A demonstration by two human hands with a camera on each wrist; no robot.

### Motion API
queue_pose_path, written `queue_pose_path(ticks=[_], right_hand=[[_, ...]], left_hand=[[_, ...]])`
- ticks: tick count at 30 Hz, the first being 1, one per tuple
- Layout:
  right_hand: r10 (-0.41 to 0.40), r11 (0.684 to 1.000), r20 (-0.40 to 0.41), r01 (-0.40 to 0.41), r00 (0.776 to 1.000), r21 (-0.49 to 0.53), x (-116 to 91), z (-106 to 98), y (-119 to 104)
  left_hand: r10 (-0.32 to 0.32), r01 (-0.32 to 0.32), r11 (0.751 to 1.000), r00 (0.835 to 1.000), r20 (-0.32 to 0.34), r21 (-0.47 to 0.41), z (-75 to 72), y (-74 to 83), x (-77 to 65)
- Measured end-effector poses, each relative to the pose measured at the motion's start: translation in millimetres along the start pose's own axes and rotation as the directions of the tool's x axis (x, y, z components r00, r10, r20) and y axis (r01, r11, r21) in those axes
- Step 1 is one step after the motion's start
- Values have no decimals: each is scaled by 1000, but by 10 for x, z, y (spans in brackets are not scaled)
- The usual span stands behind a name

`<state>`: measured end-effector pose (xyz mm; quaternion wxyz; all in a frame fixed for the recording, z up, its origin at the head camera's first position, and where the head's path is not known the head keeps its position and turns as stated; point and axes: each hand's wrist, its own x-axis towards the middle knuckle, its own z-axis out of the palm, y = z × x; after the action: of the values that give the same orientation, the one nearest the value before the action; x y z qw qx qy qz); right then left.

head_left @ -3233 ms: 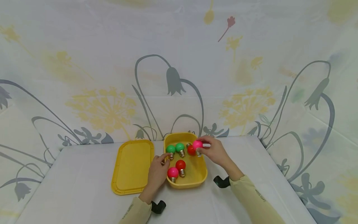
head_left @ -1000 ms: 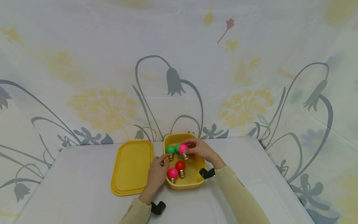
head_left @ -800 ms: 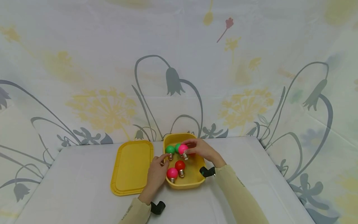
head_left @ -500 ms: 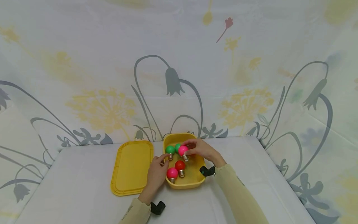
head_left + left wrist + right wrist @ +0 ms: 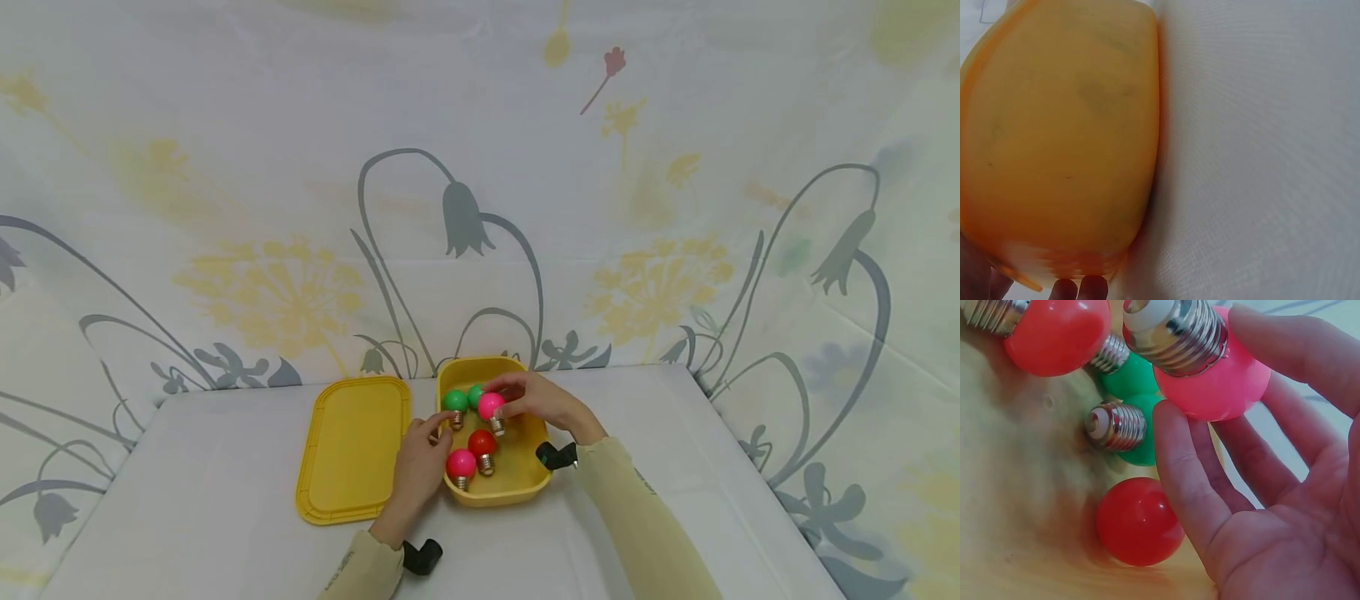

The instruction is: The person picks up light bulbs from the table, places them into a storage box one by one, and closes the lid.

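Observation:
My right hand [image 5: 543, 403] pinches a pink bulb [image 5: 491, 406] by its round head over the yellow tub [image 5: 498, 501], its metal screw base tilted downward. In the right wrist view, thumb and fingers wrap the pink head. Around it in the tub lie two green bulbs [image 5: 455, 401], a red bulb [image 5: 482, 442] and a second pink bulb [image 5: 461, 463]. Another red bulb [image 5: 1141, 520] shows below the fingers in the right wrist view; my hand hides it from the head camera. My left hand [image 5: 422, 462] grips the tub's left wall, fingertips [image 5: 1093, 287] at its side.
A flat yellow lid [image 5: 354, 450] lies just left of the tub on the white table. Behind stands a flower-patterned cloth [image 5: 480, 167]. Black wrist-camera mounts [image 5: 557, 456] stick out from both sleeves.
My right hand has carried the pink bulb left from the tub's right rim, and it dips slightly in the last half second. The left hand stays at the tub's wall.

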<state>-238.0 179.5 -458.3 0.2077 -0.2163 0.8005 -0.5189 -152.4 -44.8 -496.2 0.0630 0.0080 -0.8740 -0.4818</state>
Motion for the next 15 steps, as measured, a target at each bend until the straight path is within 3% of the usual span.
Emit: queue_pose_path(ticks=[15], right_hand=[[12,999,13,-13,1000,35,-1,-20,-22]], left_hand=[[-14,14,1000,1000,1,12,26,-46,26]])
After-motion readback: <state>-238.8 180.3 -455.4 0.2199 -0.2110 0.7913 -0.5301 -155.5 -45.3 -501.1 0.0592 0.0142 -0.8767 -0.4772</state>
